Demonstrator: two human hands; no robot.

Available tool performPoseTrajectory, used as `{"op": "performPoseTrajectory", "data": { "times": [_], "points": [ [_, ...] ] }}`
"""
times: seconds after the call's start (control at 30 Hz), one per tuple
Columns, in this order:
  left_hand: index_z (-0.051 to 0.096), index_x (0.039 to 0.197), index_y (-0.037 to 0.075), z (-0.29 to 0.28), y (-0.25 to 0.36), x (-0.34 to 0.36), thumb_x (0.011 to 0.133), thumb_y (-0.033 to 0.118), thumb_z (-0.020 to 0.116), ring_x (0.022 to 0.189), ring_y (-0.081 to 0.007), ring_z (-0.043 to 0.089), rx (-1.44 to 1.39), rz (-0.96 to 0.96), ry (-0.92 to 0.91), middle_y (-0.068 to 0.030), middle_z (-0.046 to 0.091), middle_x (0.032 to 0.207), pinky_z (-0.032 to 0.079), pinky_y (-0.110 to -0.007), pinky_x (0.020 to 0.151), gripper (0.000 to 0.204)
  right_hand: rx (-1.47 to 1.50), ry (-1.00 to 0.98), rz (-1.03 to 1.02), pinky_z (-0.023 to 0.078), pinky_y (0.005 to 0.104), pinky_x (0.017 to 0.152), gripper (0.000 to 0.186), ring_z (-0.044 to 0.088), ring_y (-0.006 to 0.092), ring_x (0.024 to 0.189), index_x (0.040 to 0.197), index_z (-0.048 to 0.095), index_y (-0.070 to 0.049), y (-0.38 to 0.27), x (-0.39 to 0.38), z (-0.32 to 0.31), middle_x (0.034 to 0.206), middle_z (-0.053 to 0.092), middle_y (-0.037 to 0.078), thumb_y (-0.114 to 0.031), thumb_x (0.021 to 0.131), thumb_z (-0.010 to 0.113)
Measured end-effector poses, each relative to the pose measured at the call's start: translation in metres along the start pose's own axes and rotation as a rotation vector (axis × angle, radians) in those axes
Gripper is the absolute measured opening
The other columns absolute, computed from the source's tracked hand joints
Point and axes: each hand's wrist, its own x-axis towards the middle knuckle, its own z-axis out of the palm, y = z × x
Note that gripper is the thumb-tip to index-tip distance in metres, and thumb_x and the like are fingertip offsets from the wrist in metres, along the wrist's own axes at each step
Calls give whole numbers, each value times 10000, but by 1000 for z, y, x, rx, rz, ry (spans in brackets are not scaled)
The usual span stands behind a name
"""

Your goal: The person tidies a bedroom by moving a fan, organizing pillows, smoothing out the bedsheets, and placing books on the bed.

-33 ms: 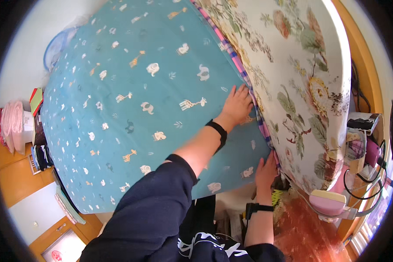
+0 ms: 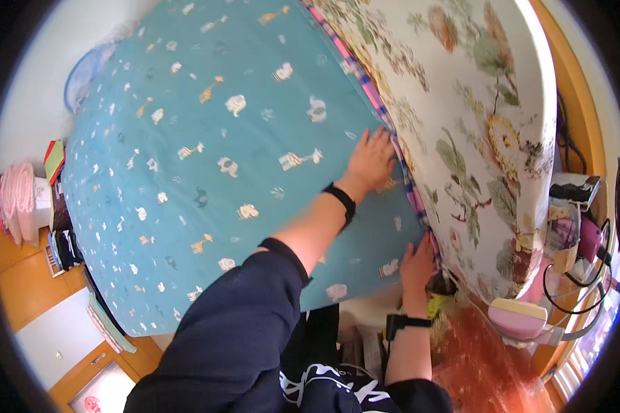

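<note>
A teal bed sheet (image 2: 255, 124) printed with elephants and giraffes covers the mattress in front of me. My left hand (image 2: 370, 164) lies flat on it near the right edge, fingers spread toward a plaid pink-and-purple strip (image 2: 375, 100). That strip runs along the seam between the sheet and a floral padded headboard (image 2: 461, 138). Closer to me, my right hand (image 2: 417, 267) rests at the near corner of the sheet by the headboard's lower end. Its fingers are stretched out and the thumb stands apart. No object shows in either hand.
Right of the headboard, cables, small items and a pink-and-white device (image 2: 518, 318) crowd a ledge. Reddish floor (image 2: 486, 351) shows at the lower right. At the left are folded pink bedding (image 2: 21, 199), a wooden cabinet (image 2: 21, 296) and a blue-rimmed round object (image 2: 83, 76).
The sheet's print and my left hand sit very slightly farther left and up. Both hands keep the same pose along the edge.
</note>
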Motion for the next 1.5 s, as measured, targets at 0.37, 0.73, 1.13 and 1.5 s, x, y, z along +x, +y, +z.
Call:
{"op": "performPoseTrajectory", "data": {
  "times": [0.37, 0.73, 1.13, 1.5],
  "points": [
    [769, 1418, 81, 2, 19, 44, 1064, 283, 629, 1501, -311, 559, 331, 16, -247, -129, 724, 1490, 305, -591, 1355, 430, 73, -7, -1, 463, 557, 1253, 643, 538, 487, 1524, 1663, 504, 10, 16, 44, 25, 1687, 531, 300, -416, 1184, 546],
    [807, 1359, 81, -3, 17, 9, 1029, 245, 694, 1450, -336, 611, 250, 177, -295, -127, 749, 1433, 375, -556, 1320, 386, 53, -70, -36, 422, 626, 1259, 655, 547, 518, 1513, 1700, 484, -28, 31, 12, 18, 1653, 564, 330, -446, 1195, 506],
    [796, 1450, 159, 54, 29, 20, 1092, 330, 590, 1500, -256, 594, 339, 287, -306, -51, 743, 1539, 265, -627, 1321, 447, 53, -52, 74, 419, 556, 1286, 731, 519, 521, 1532, 1628, 577, -5, 39, 53, 68, 1680, 556, 293, -569, 1213, 366],
    [627, 1647, 201, 48, 68, 2, 1117, 366, 563, 1637, -340, 443, 321, 174, -267, -101, 607, 1692, 239, -638, 1346, 559, 287, -124, 153, 305, 469, 1374, 800, 403, 453, 1647, 1677, 516, 10, 99, 67, 98, 1786, 444, 253, -618, 1210, 348]
  ]
}}
